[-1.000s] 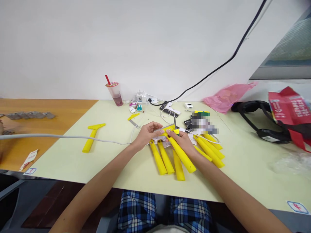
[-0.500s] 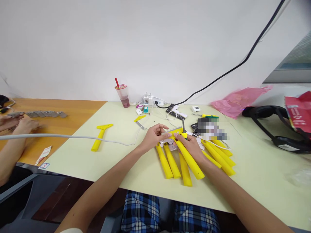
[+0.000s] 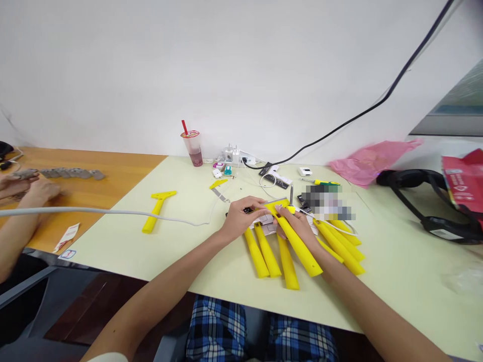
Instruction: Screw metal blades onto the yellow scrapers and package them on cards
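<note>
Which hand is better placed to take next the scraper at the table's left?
Probably the left hand: it is nearer to that scraper. The right hand is farther away; both hands hold another scraper.

Both bare arms reach forward over the near edge of the tabletop [image 3: 407, 261] and slant inward from either side, the left forearm [image 3: 173, 284] slanting rightward and the right forearm [image 3: 362, 294] leftward. The left hand [image 3: 239, 218] has its back partly turned up, its fingers bent and pointing toward the other hand, drawn together at the tips in a pinch. The right hand [image 3: 300, 226] is in a closed grip, thumb on top and fingers curled beneath. The hands sit just beside each other, well in from the near edge.
</note>
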